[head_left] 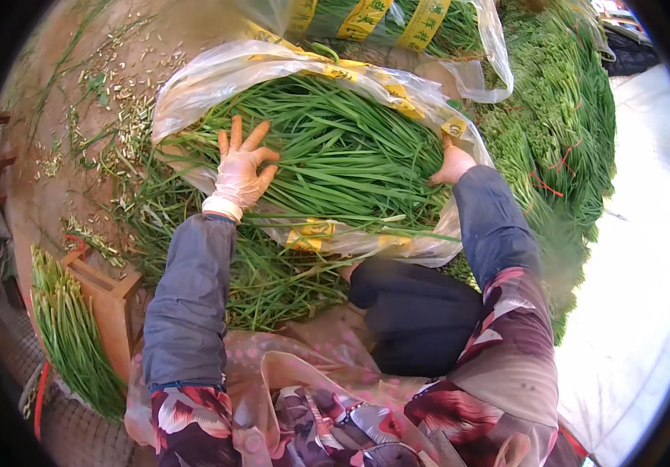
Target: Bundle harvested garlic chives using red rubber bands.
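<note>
Long flat green leaves that look like Chinese chives [335, 148] fill an opened clear plastic bag [203, 78] with yellow printed bands. My left hand [240, 175], in a thin translucent glove, rests on the left part of the chives with its fingers spread. At the right end of the bag, my right hand [453, 163] presses against the chives, thumb and a finger apart. Its other fingers are partly hidden by the leaves and plastic.
Another filled bag [397, 23] lies beyond. Stacked green bundles with red ties [557, 171] line the right side. Loose leaves [273, 288] and cut stem bits [129, 117] litter the ground. At lower left, a bundle [74, 335] leans by a wooden box [101, 303].
</note>
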Available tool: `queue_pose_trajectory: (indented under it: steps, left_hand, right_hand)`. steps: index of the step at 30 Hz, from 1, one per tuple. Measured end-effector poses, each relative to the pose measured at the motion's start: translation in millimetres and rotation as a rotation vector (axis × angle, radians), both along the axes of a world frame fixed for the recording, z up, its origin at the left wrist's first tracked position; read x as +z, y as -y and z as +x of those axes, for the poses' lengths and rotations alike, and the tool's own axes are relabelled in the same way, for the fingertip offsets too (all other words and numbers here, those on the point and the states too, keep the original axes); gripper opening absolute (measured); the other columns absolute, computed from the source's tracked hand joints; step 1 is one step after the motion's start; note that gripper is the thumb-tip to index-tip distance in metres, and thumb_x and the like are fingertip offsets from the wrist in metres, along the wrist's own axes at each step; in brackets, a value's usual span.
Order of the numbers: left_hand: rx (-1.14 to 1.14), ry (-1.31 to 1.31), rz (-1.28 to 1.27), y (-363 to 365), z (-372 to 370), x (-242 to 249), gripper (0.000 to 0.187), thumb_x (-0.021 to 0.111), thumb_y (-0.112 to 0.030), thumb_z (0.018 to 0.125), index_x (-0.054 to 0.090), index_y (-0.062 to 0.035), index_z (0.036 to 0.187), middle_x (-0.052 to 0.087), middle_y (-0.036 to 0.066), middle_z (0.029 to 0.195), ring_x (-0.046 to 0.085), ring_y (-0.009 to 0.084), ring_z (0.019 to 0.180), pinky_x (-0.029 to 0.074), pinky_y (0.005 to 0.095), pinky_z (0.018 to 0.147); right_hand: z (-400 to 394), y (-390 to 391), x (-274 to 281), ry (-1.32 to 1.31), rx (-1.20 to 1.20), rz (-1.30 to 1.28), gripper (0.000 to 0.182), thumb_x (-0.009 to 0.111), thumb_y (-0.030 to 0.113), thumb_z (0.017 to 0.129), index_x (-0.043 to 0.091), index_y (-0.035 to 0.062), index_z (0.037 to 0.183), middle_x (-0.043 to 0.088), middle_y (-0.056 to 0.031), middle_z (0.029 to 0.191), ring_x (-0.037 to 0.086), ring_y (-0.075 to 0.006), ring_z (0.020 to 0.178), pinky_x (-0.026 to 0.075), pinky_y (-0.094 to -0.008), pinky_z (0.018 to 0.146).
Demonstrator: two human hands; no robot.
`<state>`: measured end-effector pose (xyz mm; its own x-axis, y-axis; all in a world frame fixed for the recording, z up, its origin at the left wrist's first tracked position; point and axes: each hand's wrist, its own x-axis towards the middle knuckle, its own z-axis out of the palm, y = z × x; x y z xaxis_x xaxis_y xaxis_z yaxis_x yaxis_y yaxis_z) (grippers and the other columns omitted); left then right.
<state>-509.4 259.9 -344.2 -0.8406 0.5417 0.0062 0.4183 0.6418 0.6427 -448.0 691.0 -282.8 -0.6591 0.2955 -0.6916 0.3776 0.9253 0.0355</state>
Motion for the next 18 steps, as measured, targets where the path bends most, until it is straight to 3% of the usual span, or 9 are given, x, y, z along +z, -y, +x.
queue_pose_trajectory:
  steps: [4,5,7,8,12,14,16,17,18]
  left_hand:
    - [-0.006,0.042,0.004,0,1,1,0.005,0.068,-0.015,0.069,0.068,-0.0166,0.074,0.040,0.003,0.147,0.009,0.0398,0.144,0.002,0.0544,0.116]
    - [-0.016,0.055,-0.024,2,1,2,0.004,0.068,-0.015,0.069,0.068,-0.0166,0.073,0.040,0.003,0.147,0.008,0.0394,0.144,0.002,0.0544,0.116]
    - [-0.034,0.080,-0.063,5,2,3,0.002,0.069,-0.014,0.069,0.068,-0.0159,0.071,0.038,0.002,0.149,0.008,0.0387,0.144,0.002,0.0545,0.116]
    - [-0.033,0.085,-0.063,6,4,4,0.002,0.069,-0.014,0.069,0.068,-0.0159,0.071,0.038,0.002,0.149,0.008,0.0387,0.144,0.002,0.0545,0.116]
    - [-0.034,0.067,-0.101,-2,6,11,0.002,0.068,-0.014,0.069,0.069,-0.0148,0.071,0.037,0.002,0.149,0.008,0.0398,0.144,0.003,0.0552,0.116]
    - [-0.017,0.053,-0.147,-3,4,14,0.003,0.068,-0.014,0.070,0.069,-0.0145,0.072,0.037,0.002,0.149,0.008,0.0403,0.144,0.003,0.0557,0.116]
    - [-0.016,0.065,-0.181,-5,5,17,0.002,0.067,-0.014,0.071,0.069,-0.0137,0.072,0.037,0.003,0.149,0.009,0.0414,0.143,0.004,0.0568,0.115]
    - [-0.015,0.060,-0.177,-6,5,20,0.002,0.067,-0.014,0.071,0.069,-0.0137,0.072,0.037,0.003,0.149,0.009,0.0414,0.143,0.004,0.0568,0.115]
    - [-0.025,0.074,-0.201,-6,6,23,0.005,0.067,-0.015,0.071,0.070,-0.0141,0.076,0.037,0.003,0.149,0.010,0.0417,0.143,0.005,0.0571,0.115]
  right_hand:
    - [13,6,15,-0.099,-0.083,0.074,0.090,0.076,0.031,0.060,0.040,0.0053,0.137,0.066,-0.0221,0.102,0.065,-0.0357,0.093,0.051,-0.0379,0.086]
    - [13,1,22,-0.103,-0.084,0.075,0.090,0.076,0.031,0.060,0.040,0.0053,0.137,0.066,-0.0221,0.102,0.065,-0.0357,0.093,0.051,-0.0379,0.086]
    - [15,-14,39,-0.594,0.358,-0.054,0.077,0.076,0.031,0.060,0.051,0.0058,0.129,0.066,-0.0211,0.100,0.063,-0.0358,0.095,0.049,-0.0369,0.090]
    - [8,0,76,-0.382,0.160,-0.055,0.067,0.076,0.025,0.061,0.057,0.0032,0.121,0.067,-0.0167,0.098,0.064,-0.0309,0.095,0.048,-0.0339,0.090]
    - [5,-7,127,-0.387,-0.421,-0.651,0.054,0.069,0.001,0.067,0.057,-0.0001,0.120,0.066,-0.0050,0.095,0.063,-0.0150,0.080,0.050,-0.0279,0.078]
    - [7,-7,128,-0.339,-0.488,-0.741,0.053,0.067,0.002,0.069,0.056,0.0016,0.121,0.066,-0.0063,0.095,0.063,-0.0149,0.077,0.050,-0.0267,0.076]
    - [13,-1,119,-0.199,-0.737,-1.011,0.056,0.064,0.001,0.071,0.054,0.0024,0.126,0.066,-0.0085,0.099,0.064,-0.0166,0.083,0.050,-0.0284,0.079]
    - [22,-12,93,-0.212,-0.691,-1.023,0.057,0.061,0.000,0.072,0.052,0.0030,0.129,0.066,-0.0110,0.107,0.064,-0.0187,0.093,0.049,-0.0319,0.085]
    - [27,-7,82,-0.176,-0.710,-1.039,0.078,0.072,0.002,0.069,0.043,0.0080,0.141,0.053,-0.0053,0.134,0.044,-0.0136,0.126,0.034,-0.0302,0.104]
